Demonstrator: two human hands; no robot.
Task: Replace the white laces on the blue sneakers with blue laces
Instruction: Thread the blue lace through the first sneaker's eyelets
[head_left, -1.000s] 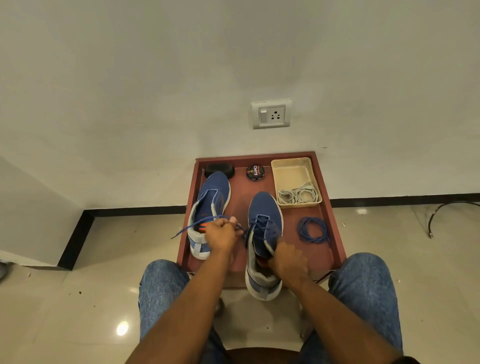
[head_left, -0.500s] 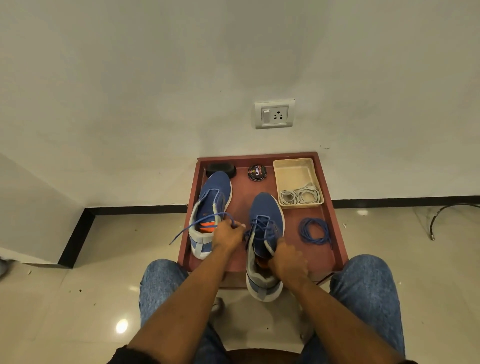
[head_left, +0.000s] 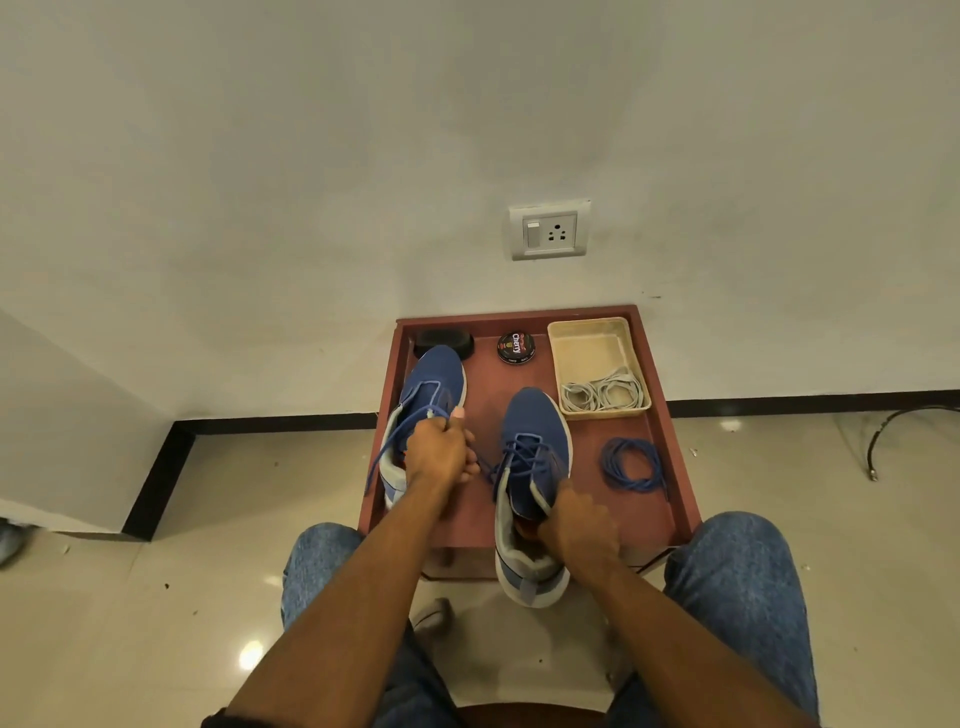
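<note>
Blue lace (head_left: 395, 441) higher, in left hand (head_left: 439, 452)

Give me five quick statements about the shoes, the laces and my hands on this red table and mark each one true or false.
1. The white laces lie in the beige tray. True.
2. The spare coil of blue lace lies inside the beige tray. False: it lies on the red table, nearer the person than the tray.
3. The left hand grips a blue lace strand over the left sneaker. True.
4. The right hand rests on the polish tin. False: it holds the right sneaker at its collar; the tin stands apart at the back.
5. The right sneaker's heel overhangs the table's near edge. True.
</note>
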